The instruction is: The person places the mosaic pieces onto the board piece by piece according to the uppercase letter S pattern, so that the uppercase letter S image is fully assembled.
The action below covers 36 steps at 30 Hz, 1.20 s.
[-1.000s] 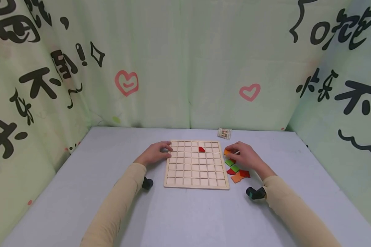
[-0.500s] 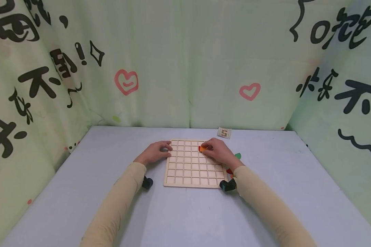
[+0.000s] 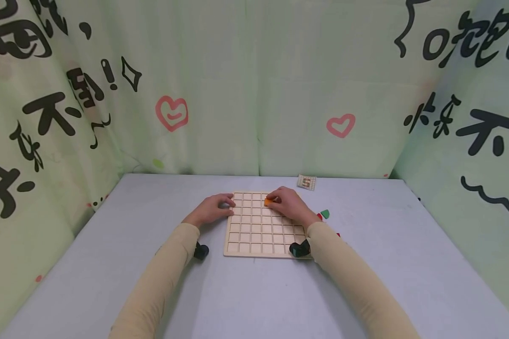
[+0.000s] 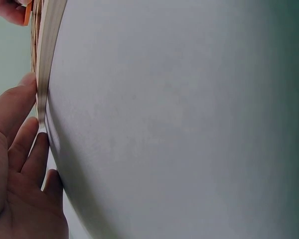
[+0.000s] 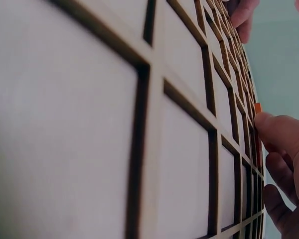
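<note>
A wooden grid board [image 3: 254, 239] with square cells lies on the table. My left hand [image 3: 212, 210] rests at its upper left edge; in the left wrist view the thumb [image 4: 26, 82] touches the wooden rim and the extended fingers lie along the side. Over the upper middle of the grid, my right hand [image 3: 291, 205] pinches an orange tile [image 3: 267, 201] between thumb and fingers. The tile shows as a thin orange edge [image 5: 258, 107] beyond the thumb in the right wrist view. A red strip [image 5: 259, 154] appears just below it, by the fingers.
Right of the board, a green piece [image 3: 325, 214] and a red piece [image 3: 320, 216] show past the right forearm, which hides other pieces. A small patterned card [image 3: 306, 182] lies behind the board. Printed curtains [image 3: 220, 141] surround the table's back and sides.
My right hand has carried the orange tile from the loose pieces leftward onto the board, then slightly further left. It now covers the red piece on the grid. The left hand has stayed put.
</note>
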{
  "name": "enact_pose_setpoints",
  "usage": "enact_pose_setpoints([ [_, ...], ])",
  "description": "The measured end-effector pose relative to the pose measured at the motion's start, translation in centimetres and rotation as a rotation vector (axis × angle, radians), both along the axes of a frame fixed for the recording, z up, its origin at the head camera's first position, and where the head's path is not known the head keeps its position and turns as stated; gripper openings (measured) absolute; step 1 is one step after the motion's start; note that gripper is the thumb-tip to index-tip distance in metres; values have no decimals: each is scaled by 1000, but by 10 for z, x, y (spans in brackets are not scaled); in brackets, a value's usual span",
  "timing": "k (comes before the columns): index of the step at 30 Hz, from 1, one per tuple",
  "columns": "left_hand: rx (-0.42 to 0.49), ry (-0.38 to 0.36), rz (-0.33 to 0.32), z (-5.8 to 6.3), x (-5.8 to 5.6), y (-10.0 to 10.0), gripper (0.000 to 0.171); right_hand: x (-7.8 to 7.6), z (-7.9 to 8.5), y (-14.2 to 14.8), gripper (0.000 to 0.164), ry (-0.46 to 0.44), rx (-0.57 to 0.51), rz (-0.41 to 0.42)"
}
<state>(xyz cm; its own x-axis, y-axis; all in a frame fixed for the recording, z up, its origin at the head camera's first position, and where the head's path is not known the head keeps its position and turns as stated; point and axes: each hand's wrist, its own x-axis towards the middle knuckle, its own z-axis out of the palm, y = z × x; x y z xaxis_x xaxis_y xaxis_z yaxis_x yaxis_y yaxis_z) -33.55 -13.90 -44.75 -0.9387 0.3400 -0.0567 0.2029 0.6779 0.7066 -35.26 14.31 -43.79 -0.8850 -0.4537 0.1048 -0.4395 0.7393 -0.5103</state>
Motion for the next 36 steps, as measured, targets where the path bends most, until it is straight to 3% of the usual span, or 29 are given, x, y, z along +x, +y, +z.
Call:
enact_pose_setpoints([
  [9, 1, 6, -9, 0, 1, 0, 27, 1, -2, -2, 33, -4, -7, 64],
  [36, -7, 4, -4, 0, 0, 0, 26, 1, -1, -8, 29, -29, -1, 29],
])
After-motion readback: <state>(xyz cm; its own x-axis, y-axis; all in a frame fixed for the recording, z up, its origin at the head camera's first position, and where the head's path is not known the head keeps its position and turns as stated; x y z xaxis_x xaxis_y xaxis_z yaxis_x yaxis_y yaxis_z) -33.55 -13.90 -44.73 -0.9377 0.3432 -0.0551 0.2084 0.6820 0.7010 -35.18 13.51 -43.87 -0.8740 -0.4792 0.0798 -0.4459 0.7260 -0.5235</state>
